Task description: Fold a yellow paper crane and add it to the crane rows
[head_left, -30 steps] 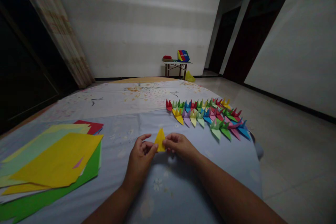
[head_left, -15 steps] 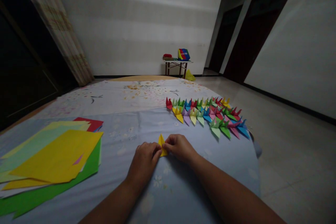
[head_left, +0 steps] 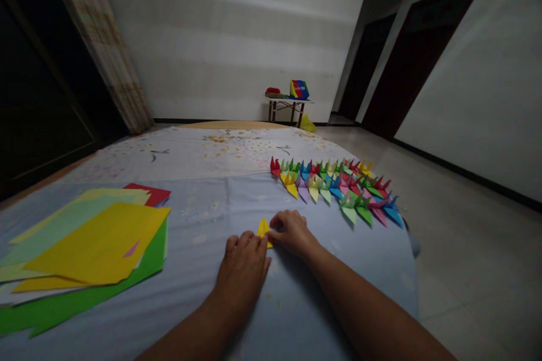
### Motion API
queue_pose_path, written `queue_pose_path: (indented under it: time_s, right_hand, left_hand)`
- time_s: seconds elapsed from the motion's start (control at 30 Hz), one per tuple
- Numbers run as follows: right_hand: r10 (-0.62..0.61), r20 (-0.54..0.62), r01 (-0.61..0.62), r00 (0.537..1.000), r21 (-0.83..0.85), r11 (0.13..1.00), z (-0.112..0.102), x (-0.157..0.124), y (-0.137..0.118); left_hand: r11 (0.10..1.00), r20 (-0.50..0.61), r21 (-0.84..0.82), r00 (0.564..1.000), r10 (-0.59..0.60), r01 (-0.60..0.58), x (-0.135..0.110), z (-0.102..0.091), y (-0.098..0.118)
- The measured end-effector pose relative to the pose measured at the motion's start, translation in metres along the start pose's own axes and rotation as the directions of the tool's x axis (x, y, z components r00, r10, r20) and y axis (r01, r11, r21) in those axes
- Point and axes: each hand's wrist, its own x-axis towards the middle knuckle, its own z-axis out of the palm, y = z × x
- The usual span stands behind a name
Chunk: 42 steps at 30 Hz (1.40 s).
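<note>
A small folded piece of yellow paper (head_left: 263, 227) with a pointed top lies on the blue cloth between my hands. My right hand (head_left: 292, 231) pinches its right edge, thumb and index finger closed together. My left hand (head_left: 243, 259) rests palm down with its fingers laid over the lower left of the paper. Its thumb sits apart, lower down on the cloth. The fingers hide part of the paper's bottom.
Several rows of folded paper cranes (head_left: 326, 183) in many colours stand at the right. A stack of coloured paper sheets (head_left: 101, 242) lies at the left. The cloth-covered table (head_left: 199, 237) has its edge at the right. A small side table (head_left: 288, 101) stands by the far wall.
My left hand has turned flatter, its fingers now over the paper and its thumb off it. My right hand keeps its pinch. The view has shifted slightly.
</note>
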Motion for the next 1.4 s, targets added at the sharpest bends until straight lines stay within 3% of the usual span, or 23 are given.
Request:
queue_pose_path:
  time_s: [0.4, 0.63, 0.83, 1.0, 1.4]
  right_hand:
    - [0.093, 0.026, -0.093, 0.995, 0.001, 0.996, 0.003, 0.022, -0.004]
    - [0.127, -0.044, -0.129, 0.991, -0.041, 0.991, 0.006, 0.043, -0.007]
    - [0.098, -0.012, -0.097, 0.995, 0.012, 0.995, 0.002, 0.036, -0.004]
    - [0.094, 0.046, -0.09, 0.995, -0.071, 0.993, 0.006, 0.032, -0.009]
    - [0.129, -0.099, -0.137, 0.987, -0.077, 0.988, 0.014, 0.048, -0.007]
  left_hand:
    - [1.0, 0.065, -0.005, 0.998, -0.012, 0.012, -0.001, 0.001, 0.003]
    - [1.0, 0.046, -0.006, 0.999, -0.01, 0.01, -0.002, 0.005, 0.002]
    - [1.0, 0.05, 0.02, 0.999, -0.022, 0.021, -0.001, 0.006, 0.003]
    - [0.998, 0.048, 0.038, 0.998, -0.042, 0.04, -0.003, 0.003, 0.006]
    - [0.999, 0.073, 0.013, 0.996, -0.052, 0.051, -0.002, 0.007, 0.004]
